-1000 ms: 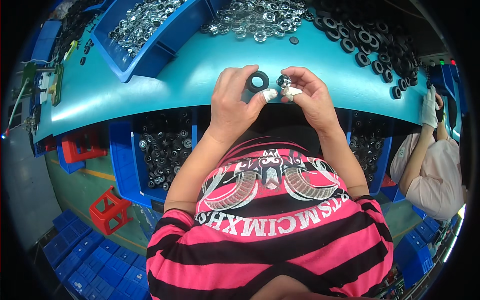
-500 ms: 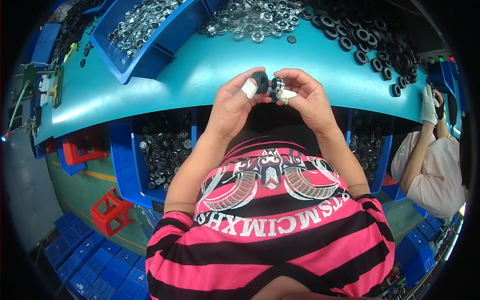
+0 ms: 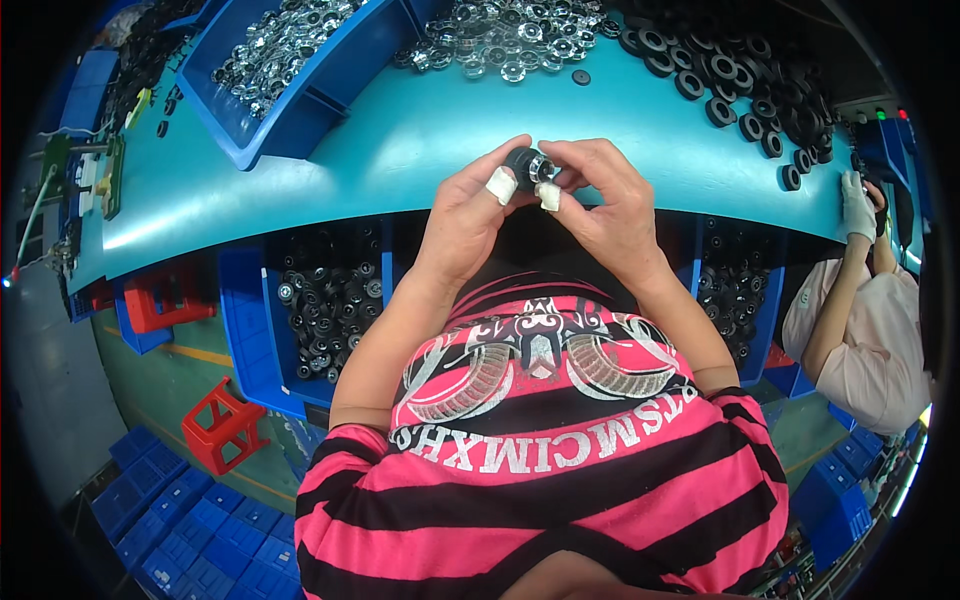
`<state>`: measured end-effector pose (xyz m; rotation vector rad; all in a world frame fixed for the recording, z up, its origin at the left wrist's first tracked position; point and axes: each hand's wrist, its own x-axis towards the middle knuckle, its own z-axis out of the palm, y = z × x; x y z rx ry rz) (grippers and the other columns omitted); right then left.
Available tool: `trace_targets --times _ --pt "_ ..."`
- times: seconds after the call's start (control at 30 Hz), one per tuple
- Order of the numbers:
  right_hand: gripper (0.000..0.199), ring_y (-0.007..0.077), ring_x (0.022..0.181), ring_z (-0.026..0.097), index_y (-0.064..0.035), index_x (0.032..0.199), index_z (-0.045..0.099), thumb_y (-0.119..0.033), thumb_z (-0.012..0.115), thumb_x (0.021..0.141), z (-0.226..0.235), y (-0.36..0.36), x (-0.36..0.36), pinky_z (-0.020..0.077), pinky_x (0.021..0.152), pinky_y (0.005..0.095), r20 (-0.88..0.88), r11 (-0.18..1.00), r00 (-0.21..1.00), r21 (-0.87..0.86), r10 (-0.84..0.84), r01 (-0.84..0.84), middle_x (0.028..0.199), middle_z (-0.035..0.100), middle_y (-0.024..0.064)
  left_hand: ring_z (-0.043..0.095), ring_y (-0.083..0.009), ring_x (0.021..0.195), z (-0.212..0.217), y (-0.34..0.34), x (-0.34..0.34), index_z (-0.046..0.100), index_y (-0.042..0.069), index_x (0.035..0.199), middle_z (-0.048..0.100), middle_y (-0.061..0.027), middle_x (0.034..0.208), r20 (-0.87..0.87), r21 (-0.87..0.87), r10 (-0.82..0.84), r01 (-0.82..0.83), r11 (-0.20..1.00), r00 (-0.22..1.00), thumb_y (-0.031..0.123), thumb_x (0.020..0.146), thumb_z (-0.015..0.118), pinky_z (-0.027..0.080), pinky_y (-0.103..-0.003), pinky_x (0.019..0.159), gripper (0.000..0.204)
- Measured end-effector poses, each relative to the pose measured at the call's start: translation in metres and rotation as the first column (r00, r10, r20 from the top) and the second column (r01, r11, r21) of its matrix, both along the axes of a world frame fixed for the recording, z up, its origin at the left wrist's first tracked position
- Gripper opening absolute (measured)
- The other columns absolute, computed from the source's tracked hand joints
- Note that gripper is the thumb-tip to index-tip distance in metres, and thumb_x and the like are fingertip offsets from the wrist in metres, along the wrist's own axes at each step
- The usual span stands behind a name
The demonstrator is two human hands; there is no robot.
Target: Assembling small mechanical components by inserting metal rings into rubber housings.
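Both hands meet at the near edge of the tabletop, seen from the single head view. Left hand and right hand are closed together on one small assembly: a black ring with a shiny metal insert seated against it. Fingertips of each hand pinch the part from opposite sides; white tape wraps the left thumb and one right fingertip. The part is held just above the turquoise surface, not resting on it.

Head view, supply side: a blue bin at the far left holds loose silver metal pieces. A loose heap of silver pieces lies on the surface beyond the hands. A spread of black rings covers the far right of the surface.

Head view, below the edge: open blue bins under the tabletop hold black-and-silver parts that look like joined ones, with a similar bin to the right.

Progress, as a judgement: ring and insert appear mated or nearly so; whether the insert is fully seated cannot be told. Large stocks of separate rings and silver pieces remain unjoined.

A co-worker's gloved hand works at the far right, well apart.
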<state>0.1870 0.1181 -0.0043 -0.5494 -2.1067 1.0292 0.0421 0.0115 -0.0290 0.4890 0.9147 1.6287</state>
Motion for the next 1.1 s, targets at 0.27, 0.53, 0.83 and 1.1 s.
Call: trace_targets --times 0.27,0.53,0.83,1.1 --pt "0.030 0.0185 0.077 0.068 -0.0038 0.103 0.069 0.002 0.074 0.074 0.001 -0.003 -0.003 0.0572 0.064 0.0297 0.009 0.995 1.000 0.096 -0.016 0.015 0.095 0.067 0.0085 0.060 -0.0198 0.116 -0.003 0.000 0.005 0.047 -0.004 0.142 0.062 -0.0106 0.124 -0.014 0.007 0.049 -0.049 0.999 0.999 0.019 0.103 0.054 0.047 -0.040 0.104 0.046" --pt "0.035 0.0182 0.082 0.067 -0.0034 0.108 0.068 0.003 0.073 0.074 -0.002 -0.009 -0.006 0.0560 0.072 0.0295 0.018 0.999 0.999 0.008 0.047 -0.047 0.098 0.065 0.0086 0.063 -0.0142 0.098 -0.010 0.002 0.010 0.055 0.002 0.130 0.064 -0.0063 0.111 -0.260 -0.045 0.081 -0.096 0.994 0.962 0.018 0.102 0.059 0.053 -0.029 0.085 0.033" --pt "0.034 0.0158 0.083 0.066 -0.0004 0.116 0.069 -0.012 0.074 0.084 -0.005 -0.003 -0.006 0.0542 0.073 0.0283 0.061 0.897 0.981 -0.420 0.182 -0.140 0.099 0.066 0.0103 0.064 -0.0127 0.082 -0.006 -0.004 0.003 0.055 0.002 0.124 0.067 -0.0097 0.101 -0.183 0.044 0.118 -0.112 0.993 0.976 0.022 0.102 0.058 0.053 -0.025 0.064 0.030" --pt "0.023 0.0142 0.073 0.069 0.0003 0.102 0.073 -0.005 0.076 0.081 -0.005 -0.010 -0.016 0.0543 0.067 0.0259 -0.042 0.926 0.992 -0.357 0.118 -0.125 0.095 0.069 0.0101 0.059 -0.0093 0.074 -0.007 -0.004 0.012 0.058 0.003 0.120 0.064 -0.0051 0.090 -0.429 0.139 0.293 -0.259 0.956 0.854 0.010 0.100 0.058 0.049 -0.022 0.060 0.021"
